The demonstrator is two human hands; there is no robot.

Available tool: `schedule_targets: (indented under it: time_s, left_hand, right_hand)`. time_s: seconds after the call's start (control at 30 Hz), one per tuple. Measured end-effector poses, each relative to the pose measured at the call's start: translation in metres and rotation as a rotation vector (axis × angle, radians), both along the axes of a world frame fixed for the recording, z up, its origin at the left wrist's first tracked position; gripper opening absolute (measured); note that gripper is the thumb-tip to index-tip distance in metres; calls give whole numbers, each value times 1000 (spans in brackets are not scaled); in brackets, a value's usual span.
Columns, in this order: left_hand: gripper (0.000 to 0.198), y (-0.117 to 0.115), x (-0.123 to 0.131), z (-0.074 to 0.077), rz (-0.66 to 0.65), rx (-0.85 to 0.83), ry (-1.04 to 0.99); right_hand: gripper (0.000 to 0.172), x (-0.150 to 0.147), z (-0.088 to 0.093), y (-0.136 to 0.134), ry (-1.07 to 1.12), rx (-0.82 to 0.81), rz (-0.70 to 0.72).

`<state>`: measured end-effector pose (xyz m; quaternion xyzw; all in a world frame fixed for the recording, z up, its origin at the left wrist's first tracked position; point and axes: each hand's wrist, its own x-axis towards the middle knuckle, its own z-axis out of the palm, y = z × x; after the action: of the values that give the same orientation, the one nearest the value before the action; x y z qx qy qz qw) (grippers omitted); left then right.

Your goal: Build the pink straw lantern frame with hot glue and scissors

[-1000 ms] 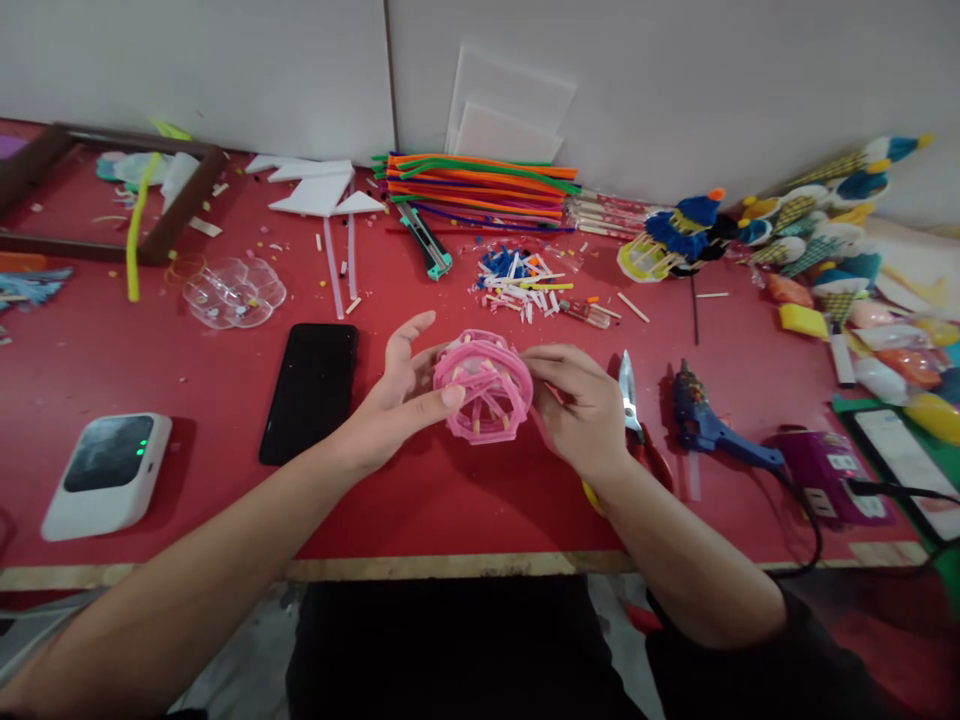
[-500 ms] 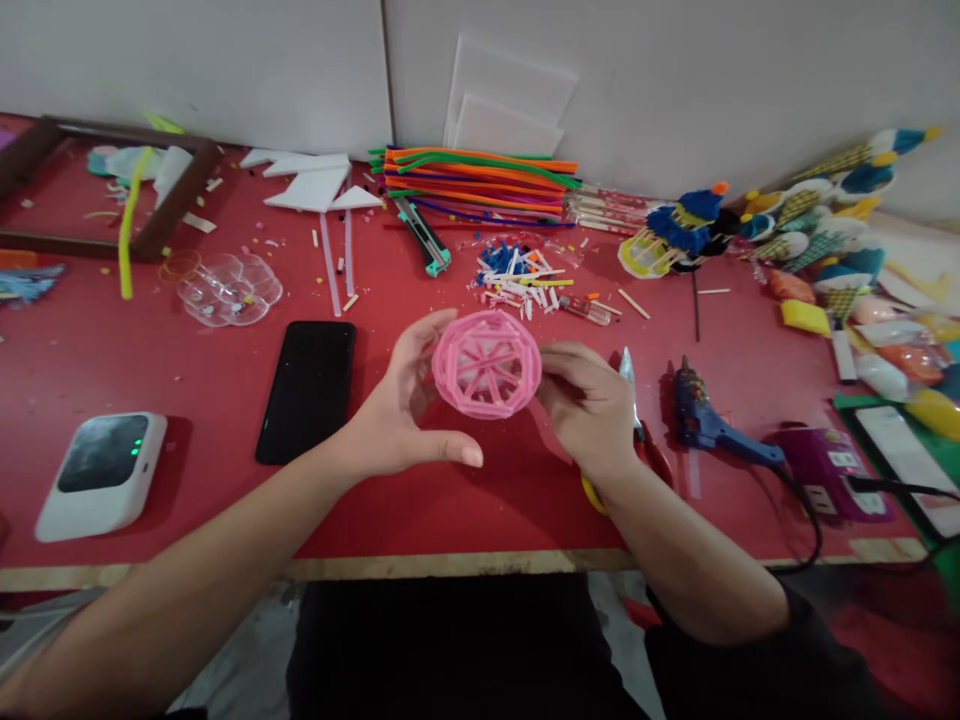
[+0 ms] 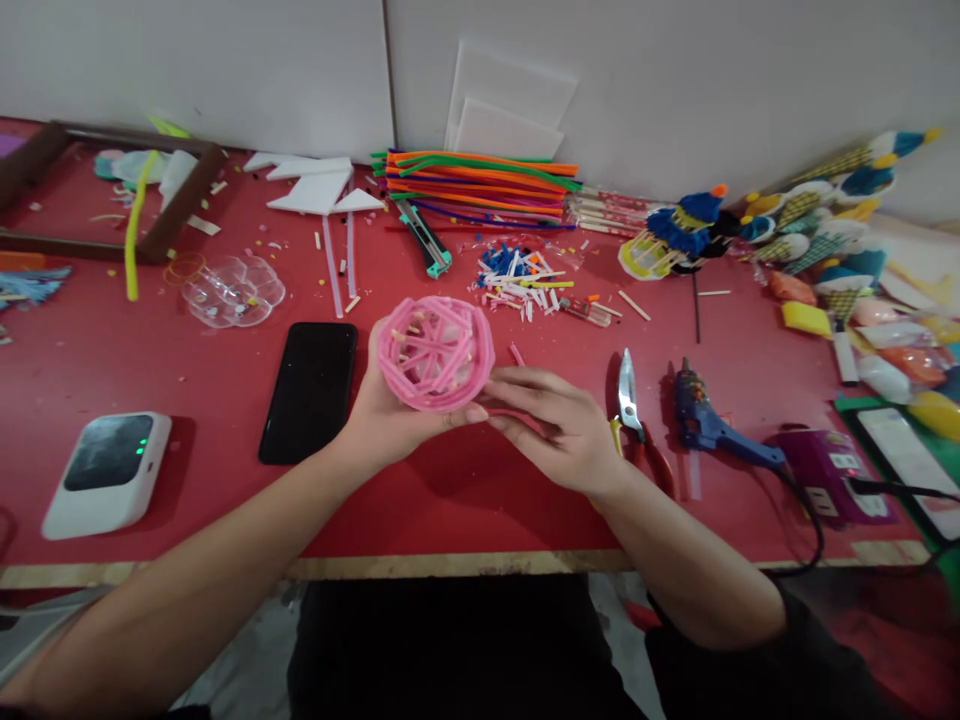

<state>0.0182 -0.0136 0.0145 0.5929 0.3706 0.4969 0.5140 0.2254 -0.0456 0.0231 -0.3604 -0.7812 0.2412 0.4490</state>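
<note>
A pink round spoked craft frame (image 3: 435,350), built up of layered strips like a small basket, is held over the table in my left hand (image 3: 382,415). The left thumb lies along its near side, and the other fingers are mostly hidden behind it. My right hand (image 3: 562,425) is at the frame's lower right edge, its fingers stretched out and apart. Its fingertips are close to the rim and the left thumb; whether they touch is unclear. A small pink piece (image 3: 517,353) lies on the table just beyond the right hand.
Pliers-like cutters (image 3: 628,400) and a blue hot glue gun (image 3: 701,415) lie right of my hands. A black phone (image 3: 309,392) and a white device (image 3: 109,475) sit left. Farther back are a utility knife (image 3: 425,240), colourful pipe cleaners (image 3: 480,185) and cut scraps (image 3: 517,275).
The pink frame has moved left and tilted, settling into my left hand, which has closed around it. My right hand's fingers have come off its right side and moved slightly left and down.
</note>
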Motion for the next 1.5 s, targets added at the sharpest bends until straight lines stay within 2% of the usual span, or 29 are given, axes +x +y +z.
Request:
schedule_targets:
  time_s: [0.1,0.2,0.37,0.5,0.63,0.7,0.77,0.83,0.9,0.97,1.07,1.2,1.3,1.5]
  left_hand:
    - [78,1,1,1,64,-52,-12]
    - [82,2,1,1,19,-58,-6]
    - [61,1,1,2,-63,-101,16]
    - [58,0,4,4,-99,-272,-144]
    - [53,4,4,8,-114,-497,-332]
    - [49,7,3,10,-102,-558,-367]
    - [46,10,1,12,-83,-563,-384]
    - [46,12,-1,11,-66,-556,-399]
    - [51,13,-4,9,-68,-541,-426]
    - [58,13,-6,7,-86,-516,-475]
    - [69,12,-6,7,-107,-520,-555]
    - [63,9,-1,12,-89,-556,-608]
    - [73,7,3,13,-72,-544,-569]
    - [81,6,3,10,-14,-461,-465]
  right_hand:
    - [43,1,0,0,-16,-4,42]
    - [41,1,-1,1,-20,-19,22]
    - [38,1,-1,0,-4,-10,-12]
    - [30,0,-2,-3,80,-39,-79]
    - [22,0,-7,-2,213,-135,-237]
    - [19,3,-2,0,213,-148,-314]
    - [18,9,10,-3,106,-138,-371]
    - [18,18,27,-13,-136,-121,-412]
    - [18,32,41,-31,-437,-63,-456]
    - [23,49,44,-54,-632,-50,-541]
    - [38,75,27,-87,-858,-214,-711]
    - [43,90,-5,-111,-906,-437,-820]
    - [45,83,-14,-111,-865,-465,-864]
    - [53,66,-14,-94,-849,-573,-940]
